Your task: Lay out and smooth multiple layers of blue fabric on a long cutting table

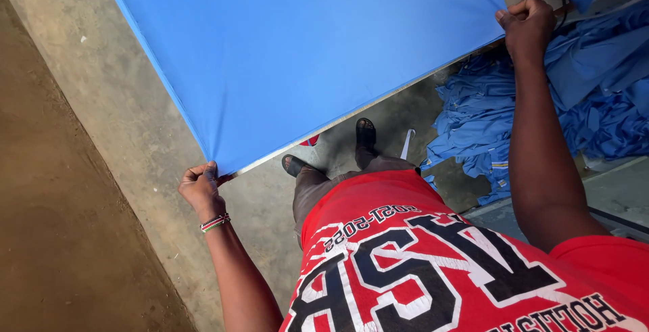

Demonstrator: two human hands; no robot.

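Head view: blue cloth sheet [297,55] stretched taut across upper frame. Left hand [201,190], lower left, grip clenched on sheet corner; right hand [526,24], upper right, fist clenched on other corner. Heap of blue garments [595,95] at right on concrete floor [122,115].

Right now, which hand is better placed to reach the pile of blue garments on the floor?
The right hand: it grips the stretched blue fabric sheet at the corner directly beside the pile of blue garments. The left hand holds the opposite corner, far away.
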